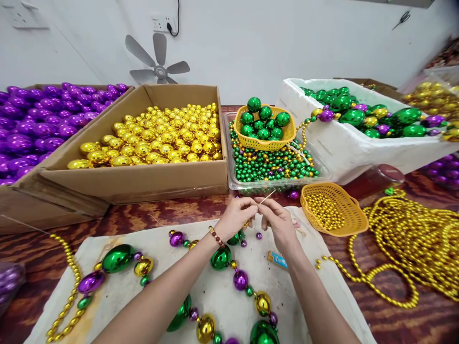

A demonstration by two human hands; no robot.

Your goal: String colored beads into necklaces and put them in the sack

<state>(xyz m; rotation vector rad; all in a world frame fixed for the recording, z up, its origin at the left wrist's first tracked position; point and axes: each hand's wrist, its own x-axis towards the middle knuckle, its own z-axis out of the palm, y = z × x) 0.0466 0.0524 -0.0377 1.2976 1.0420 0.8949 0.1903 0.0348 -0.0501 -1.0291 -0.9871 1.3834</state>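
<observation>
Both hands meet over the far edge of a white cloth. My left hand (pixel 237 217), with a beaded bracelet at its wrist, is pinched closed beside the right. My right hand (pixel 278 222) pinches a thin pale string (pixel 267 197), whose end sticks up between the fingers. The fingertips of both hands touch, and part of the string is hidden by them. Below them a bead garland (pixel 240 279) of green, purple and gold balls curves across the cloth. One loose purple bead (pixel 258 235) lies just under my right hand.
The white cloth (pixel 122 306) covers the table front. Behind stand a cardboard box (pixel 143 179) of gold beads, a clear tray (pixel 279 184) with green beads, and a white foam box (pixel 322 138). A yellow basket (pixel 353 224) and gold bead strands (pixel 412 243) sit right.
</observation>
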